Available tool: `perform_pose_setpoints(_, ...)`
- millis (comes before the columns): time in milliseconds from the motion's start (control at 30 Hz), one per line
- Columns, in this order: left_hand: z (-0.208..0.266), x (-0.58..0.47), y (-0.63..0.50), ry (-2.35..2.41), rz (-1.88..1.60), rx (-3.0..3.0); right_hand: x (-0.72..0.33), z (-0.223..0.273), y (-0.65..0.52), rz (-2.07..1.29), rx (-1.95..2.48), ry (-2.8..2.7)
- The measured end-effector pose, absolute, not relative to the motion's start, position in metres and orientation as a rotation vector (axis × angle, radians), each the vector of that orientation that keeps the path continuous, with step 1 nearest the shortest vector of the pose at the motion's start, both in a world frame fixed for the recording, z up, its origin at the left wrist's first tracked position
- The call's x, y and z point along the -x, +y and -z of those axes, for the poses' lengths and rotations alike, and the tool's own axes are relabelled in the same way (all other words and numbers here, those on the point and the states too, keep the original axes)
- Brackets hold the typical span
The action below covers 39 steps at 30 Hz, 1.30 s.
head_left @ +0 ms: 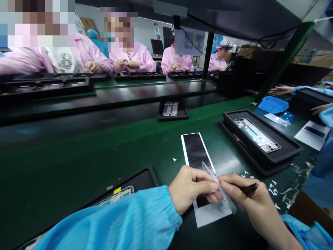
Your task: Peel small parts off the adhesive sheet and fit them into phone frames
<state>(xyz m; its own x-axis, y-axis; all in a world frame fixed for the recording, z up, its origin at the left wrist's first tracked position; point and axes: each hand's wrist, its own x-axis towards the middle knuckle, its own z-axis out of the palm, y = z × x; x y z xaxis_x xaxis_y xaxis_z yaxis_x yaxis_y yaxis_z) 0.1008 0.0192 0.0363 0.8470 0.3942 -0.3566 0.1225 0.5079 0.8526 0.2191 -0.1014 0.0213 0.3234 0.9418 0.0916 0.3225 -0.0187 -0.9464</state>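
Observation:
My left hand [196,189] is closed, pinching a strip of clear plastic film [229,202] between thumb and fingers. Close against it, my right hand [249,196] is closed on a slim black tool [251,189], whose tip is hidden by the fingers. The right fingertips meet the film's edge. Beneath both hands lies a white backing sheet [212,217] bearing a long black rectangle [195,149]. Under my left sleeve, a black tray [145,175] holds a phone frame [125,193] with a yellow tab, partly covered by the arm.
Stacked black trays [286,152] on the right hold a phone frame [257,135]. A smaller tray [173,117] stands farther back. White scraps [273,189] litter the green table [91,152]. A blue bin [273,105] and a co-worker's hands are at right; people in pink sit opposite.

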Motion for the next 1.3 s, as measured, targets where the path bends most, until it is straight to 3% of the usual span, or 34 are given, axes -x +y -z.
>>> perform_pose_setpoints(1300, -0.0438, -0.1026, 0.0187, 0.588, -0.216, -1.019, -0.2245, -0.0146, -0.103, -0.783, 1.573, -1.15)
